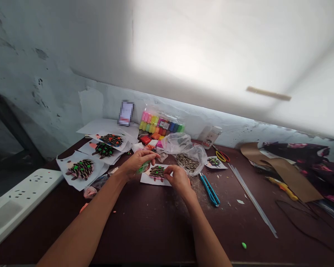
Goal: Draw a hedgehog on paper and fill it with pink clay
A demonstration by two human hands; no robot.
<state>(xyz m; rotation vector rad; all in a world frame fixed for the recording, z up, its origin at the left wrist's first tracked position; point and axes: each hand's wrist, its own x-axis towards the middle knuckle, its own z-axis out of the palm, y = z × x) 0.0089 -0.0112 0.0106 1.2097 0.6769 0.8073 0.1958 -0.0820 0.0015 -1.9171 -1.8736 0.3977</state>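
A white paper (149, 179) lies at the middle of the table, bearing a hedgehog-like figure (157, 172) of dark sticks with small green dots. My right hand (178, 178) touches the figure's right side, thumb and forefinger pinched together; anything between the fingertips is too small to make out. Over the paper's upper left is my left hand (140, 161), closed around a green piece in clear plastic (143, 168). Just behind my right hand, an open plastic bag (199, 159) holds many short sticks (187, 162).
Finished-looking figures on paper (82, 170) lie left. Colored clay packs (161, 124) stand behind, near a bottle (211, 137). Blue pliers (209, 190), red-yellow scissors (222, 156), clear glue sticks (253, 200) and a yellow glue gun (282, 188) are right. A power strip (25, 196) lies far left.
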